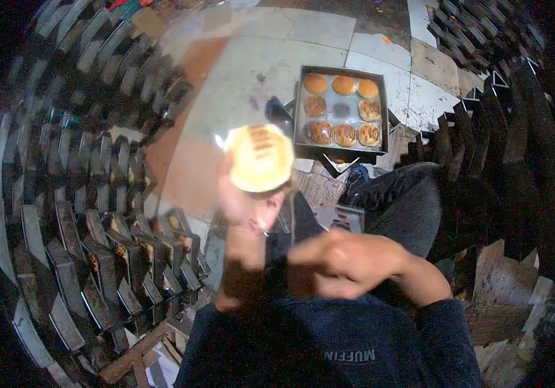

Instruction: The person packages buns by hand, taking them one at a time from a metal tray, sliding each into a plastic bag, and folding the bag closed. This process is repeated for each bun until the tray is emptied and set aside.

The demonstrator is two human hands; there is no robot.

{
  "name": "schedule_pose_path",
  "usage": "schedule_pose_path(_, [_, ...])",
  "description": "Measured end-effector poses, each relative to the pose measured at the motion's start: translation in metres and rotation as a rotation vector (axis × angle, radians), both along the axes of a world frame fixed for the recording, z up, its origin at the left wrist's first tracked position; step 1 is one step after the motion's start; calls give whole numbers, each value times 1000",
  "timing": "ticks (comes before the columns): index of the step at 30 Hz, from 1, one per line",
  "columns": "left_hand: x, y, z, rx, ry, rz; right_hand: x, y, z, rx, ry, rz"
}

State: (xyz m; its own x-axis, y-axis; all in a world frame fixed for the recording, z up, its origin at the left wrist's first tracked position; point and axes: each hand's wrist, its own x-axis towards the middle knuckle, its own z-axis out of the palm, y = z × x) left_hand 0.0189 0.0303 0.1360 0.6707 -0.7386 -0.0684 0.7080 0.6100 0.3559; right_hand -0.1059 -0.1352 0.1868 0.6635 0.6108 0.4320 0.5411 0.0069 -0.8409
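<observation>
A round pale-yellow bun [261, 158] rests in my raised left hand [253, 207], its flat face toward me. Dark printed marks lie across it, and a shiny edge suggests a clear wrapper. The fingers are mostly hidden behind the bun. My right hand [345, 262] is in front of my chest with its fingers curled in and partly blurred; whatever it may hold is hidden. Beyond both hands, a square dark tray [298, 110] carries several buns. Its back row of plain golden buns [344, 85] contrasts with the buns with dark printed marks [346, 134] nearer me.
Below the tray, a clear plastic sheet with dark print [342, 218] lies by my legs. Tall stacks of dark metal trays [96, 258] stand on my left, with more stacked trays [484, 149] on the right. A stained tiled floor [271, 71] stretches ahead.
</observation>
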Motion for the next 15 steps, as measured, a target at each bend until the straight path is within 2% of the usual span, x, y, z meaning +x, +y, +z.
schedule_pose_path(1, [-5, 5, 3, 3, 90, 69, 0, -10, -3, 94, 141, 381])
schedule_pose_path(3, [-6, 7, 5, 226, 126, 225, 9, -30, -8, 107, 569, 508])
schedule_pose_path(4, [-9, 7, -1, 226, 130, 221, 10, -32, -18, -155, 520, -14])
schedule_pose_path(5, [-14, 5, -12, 323, 108, 231, 13, -18, -40, -234, 126, -662])
schedule_pose_path(6, [-19, 1, -15, 421, 81, 236, 18, -10, -37, -164, -36, -853])
schedule_pose_path(7, [-33, -4, -16, 407, 33, 153, 21, -6, -34, -92, -201, -1041])
schedule_pose_path(9, [-63, -17, -15, 150, 252, 61, 19, -8, -34, -22, -399, -944])
schedule_pose_path(10, [-77, -21, -39, 369, 68, 248, 18, -5, -34, 88, -387, -988])
schedule_pose_path(11, [-82, -31, -48, 584, -126, 433, 16, -3, -38, 87, -380, -995])
schedule_pose_path(12, [-81, -40, -55, 741, -356, 761, 16, 0, -44, 203, -172, -1098])
schedule_pose_path(13, [-74, -33, -59, 736, -361, 766, 18, 2, -50, 321, 35, -1187])
schedule_pose_path(14, [-66, -16, -66, 804, -660, 810, 19, 6, -55, 412, 187, -1165])
schedule_pose_path(15, [-57, -3, -57, 874, -953, 834, 22, 4, -53, 412, 199, -1167])
